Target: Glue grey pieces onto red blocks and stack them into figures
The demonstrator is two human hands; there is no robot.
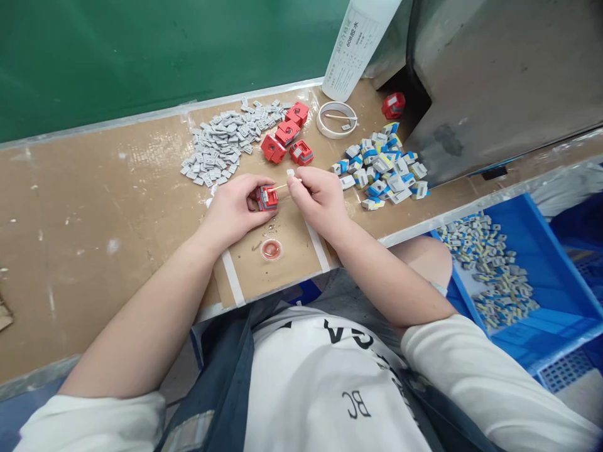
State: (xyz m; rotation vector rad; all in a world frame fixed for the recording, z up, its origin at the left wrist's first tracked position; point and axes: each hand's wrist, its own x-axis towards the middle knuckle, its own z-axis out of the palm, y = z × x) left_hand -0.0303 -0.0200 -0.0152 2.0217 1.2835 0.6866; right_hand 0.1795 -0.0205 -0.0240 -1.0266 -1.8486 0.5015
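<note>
Fingers of my left hand (235,210) are closed round a small red and grey plastic part (267,197) just above the cardboard-covered table. My right hand (323,198) pinches a thin wooden stick (281,186), whose tip touches or nearly touches the red part. A small pale piece (290,172) shows at the right fingertips. Below the hands sits a small round dish of reddish liquid (271,250). Beyond them stand several red blocks (287,132), with a pile of small grey plates (226,143) to their left.
Right of my hand lies a heap of grey, blue and yellow parts (386,166). A tape roll (336,120), a white bottle (358,47) and another red block (393,105) are farther back. A blue bin (556,276) of similar parts stands below the table's right edge.
</note>
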